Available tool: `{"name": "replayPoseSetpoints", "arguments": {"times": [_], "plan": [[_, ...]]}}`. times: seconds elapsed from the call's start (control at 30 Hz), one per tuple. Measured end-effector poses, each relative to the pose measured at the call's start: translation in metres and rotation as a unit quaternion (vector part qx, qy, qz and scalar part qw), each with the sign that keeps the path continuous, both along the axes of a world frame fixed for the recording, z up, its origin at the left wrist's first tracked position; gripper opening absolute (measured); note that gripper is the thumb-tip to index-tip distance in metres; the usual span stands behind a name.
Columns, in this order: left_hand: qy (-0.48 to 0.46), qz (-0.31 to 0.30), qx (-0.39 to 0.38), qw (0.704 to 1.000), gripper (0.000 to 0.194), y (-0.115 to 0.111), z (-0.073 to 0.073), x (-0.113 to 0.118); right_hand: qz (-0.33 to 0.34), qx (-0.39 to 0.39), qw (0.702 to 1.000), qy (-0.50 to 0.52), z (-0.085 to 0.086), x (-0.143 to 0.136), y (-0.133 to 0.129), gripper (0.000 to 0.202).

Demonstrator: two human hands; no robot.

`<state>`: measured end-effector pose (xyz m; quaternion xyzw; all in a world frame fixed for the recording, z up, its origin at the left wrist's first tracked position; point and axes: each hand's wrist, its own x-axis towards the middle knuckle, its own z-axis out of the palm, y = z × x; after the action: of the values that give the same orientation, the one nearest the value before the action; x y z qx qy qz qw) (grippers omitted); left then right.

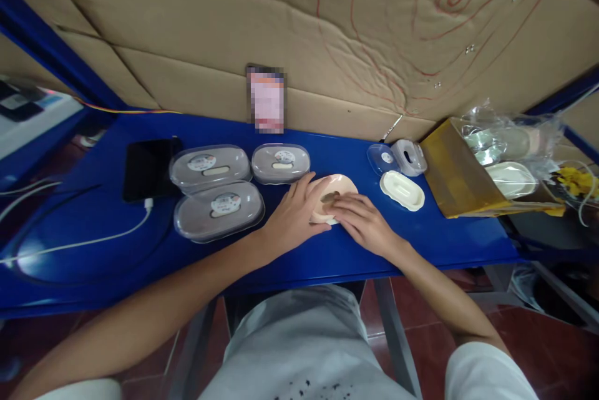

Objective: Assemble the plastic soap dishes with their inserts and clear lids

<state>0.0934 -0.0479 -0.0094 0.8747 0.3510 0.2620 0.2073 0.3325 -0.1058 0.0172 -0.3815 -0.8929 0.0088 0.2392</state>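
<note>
A pale pink oval dish with a dark opening in its middle is between my hands near the table's front edge. My left hand is closed around its left side, fingers over the far rim and thumb along the near one. Curled fingers of my right hand press on its middle and right side, hiding part of the opening. Left of it are clear-lidded oval boxes with round labels: one box at the back, another beside it, and a third in front.
To the right sit a cream oval tray, a small clear lid and a small clear box. Beyond them stands a carton of plastic-wrapped pieces. A black device with a white cable is at left; a phone leans against the cardboard.
</note>
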Motion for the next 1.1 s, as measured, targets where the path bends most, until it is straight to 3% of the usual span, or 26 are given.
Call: {"name": "replayPoseSetpoints", "arguments": {"times": [0.13, 0.27, 0.5, 0.7, 0.83, 0.9, 1.0, 1.1], "plan": [[0.085, -0.010, 0.041, 0.996, 0.072, -0.001, 0.007, -0.001, -0.023, 0.016, 0.998, -0.053, -0.001, -0.019, -0.008, 0.037], [0.113, -0.050, 0.023, 0.992, 0.086, 0.000, 0.012, -0.005, -0.011, 0.000, 0.997, -0.073, 0.001, -0.020, -0.012, 0.042], [0.107, -0.072, 0.001, 0.992, 0.077, -0.001, 0.009, -0.007, 0.010, -0.008, 0.997, -0.070, -0.006, 0.001, -0.024, 0.071], [0.113, -0.106, 0.057, 0.986, 0.061, -0.001, 0.007, -0.005, -0.016, 0.026, 0.994, -0.109, -0.020, -0.005, -0.037, 0.069], [0.106, -0.116, 0.052, 0.986, 0.064, 0.000, 0.007, -0.005, 0.008, -0.013, 0.998, -0.054, -0.009, 0.009, -0.030, 0.065], [0.090, -0.111, 0.036, 0.989, 0.068, 0.000, 0.007, -0.005, -0.035, -0.024, 0.999, -0.020, 0.001, 0.035, -0.020, 0.058], [0.068, -0.087, 0.010, 0.994, 0.073, 0.000, 0.008, -0.006, -0.202, -0.004, 0.979, 0.006, 0.012, 0.089, 0.001, 0.047], [0.048, -0.080, -0.017, 0.996, 0.079, 0.001, 0.009, -0.006, -0.327, -0.008, 0.945, -0.009, 0.012, 0.130, 0.030, 0.059]]}}
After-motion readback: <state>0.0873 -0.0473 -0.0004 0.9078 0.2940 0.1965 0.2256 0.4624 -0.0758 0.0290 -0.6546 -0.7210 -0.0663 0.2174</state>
